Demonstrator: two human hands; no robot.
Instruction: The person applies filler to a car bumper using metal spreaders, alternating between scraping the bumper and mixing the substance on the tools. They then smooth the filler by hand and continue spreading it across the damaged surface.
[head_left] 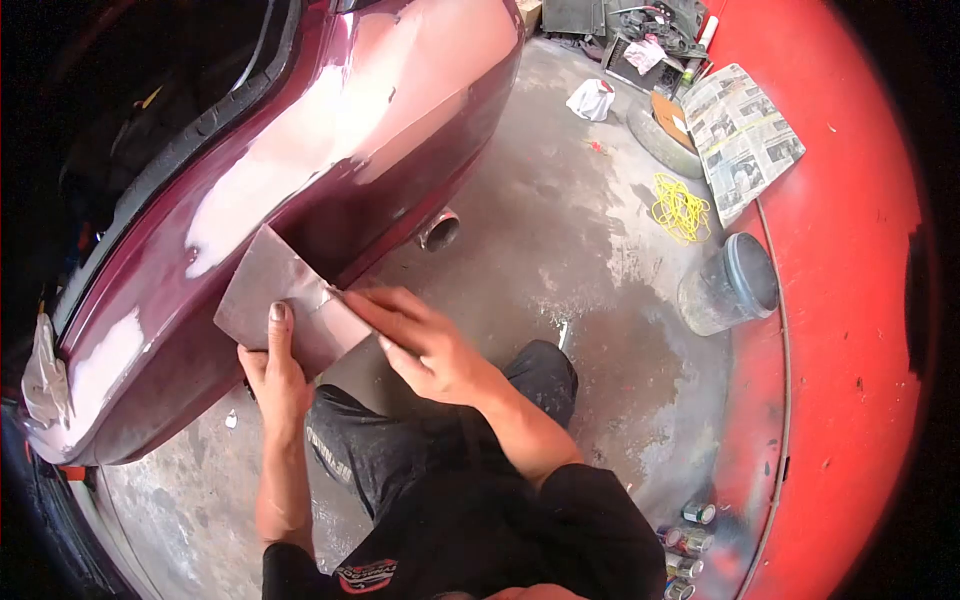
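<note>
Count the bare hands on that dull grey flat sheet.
2. The left bare hand grips the dull grey flat sheet near its lower edge, thumb on top; the right bare hand is at its right edge. No others show.

Sheet [285, 300], grey-brown, thin, abrasive-looking, roughly rectangular, creased near its right part, held tilted with one corner pointing up toward the car panel; left hand [278, 378] grips the lower left part, thumb on top, right hand [425, 345] is at the right edge. Car panel [300, 190], maroon, curved, with large pale pinkish-white patches and dull scuffed areas, runs diagonally beside and beyond the sheet; whether they touch, can't tell.
</note>
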